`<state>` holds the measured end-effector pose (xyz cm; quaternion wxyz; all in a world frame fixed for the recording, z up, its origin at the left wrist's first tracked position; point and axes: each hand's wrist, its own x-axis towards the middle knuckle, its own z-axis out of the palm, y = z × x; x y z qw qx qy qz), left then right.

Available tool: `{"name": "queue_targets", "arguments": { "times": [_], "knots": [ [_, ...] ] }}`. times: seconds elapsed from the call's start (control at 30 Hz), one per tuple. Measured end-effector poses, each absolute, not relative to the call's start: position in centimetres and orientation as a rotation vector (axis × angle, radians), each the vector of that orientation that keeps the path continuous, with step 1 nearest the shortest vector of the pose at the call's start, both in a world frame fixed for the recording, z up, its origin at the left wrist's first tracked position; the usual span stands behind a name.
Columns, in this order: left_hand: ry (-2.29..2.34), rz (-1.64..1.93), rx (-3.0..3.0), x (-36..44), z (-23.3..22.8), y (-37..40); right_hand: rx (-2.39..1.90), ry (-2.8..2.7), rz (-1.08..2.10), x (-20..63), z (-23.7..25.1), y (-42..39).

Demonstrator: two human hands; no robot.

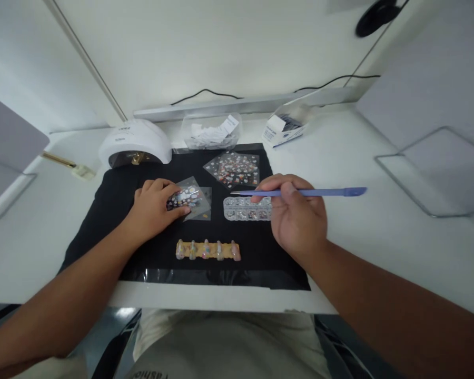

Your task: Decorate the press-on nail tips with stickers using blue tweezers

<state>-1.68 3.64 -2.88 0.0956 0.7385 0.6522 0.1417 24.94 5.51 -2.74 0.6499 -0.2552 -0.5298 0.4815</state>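
My left hand (154, 205) is closed on the left edge of a clear nail sticker sheet (190, 196), thumb below and fingers above. A second clear sheet (206, 208) lies partly beneath it. In my right hand (298, 213) is a purple tweezer-like tool (319, 192), its thin metal tip pointing left. Just under that tool sits a clear compartment case (245, 209) of small gems, its right end hidden by my hand. Nearer to me, several decorated false nails (206, 249) stand in a row on a yellowish strip (212, 255).
More sticker sheets (239, 168) lie on the black mat (150, 258). Behind are a white nail lamp (136, 138), a clear tub (213, 131) of white packets and an open small box (284, 129). A gold-handled brush bottle (82, 172) lies left; wire stands (403, 156) flank the table.
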Motion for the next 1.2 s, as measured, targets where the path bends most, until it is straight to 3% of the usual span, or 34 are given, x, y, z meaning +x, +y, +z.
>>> {"name": "queue_targets", "arguments": {
  "times": [0.37, 0.7, 1.2],
  "knots": [
    [1.402, 0.842, 1.833, -2.4, -2.8, 3.5, -0.327, -1.299, 1.062, 25.8, -1.4, 3.8],
    [1.040, 0.948, 1.542, 1.3, 3.0, -0.1, -0.110, -1.725, 1.074, 27.6, 3.7, 1.4],
    [0.854, 0.919, 1.470, 3.7, 0.9, 0.6, -0.131, -1.647, 1.284, 26.1, -0.6, 3.7]
  ]
}}
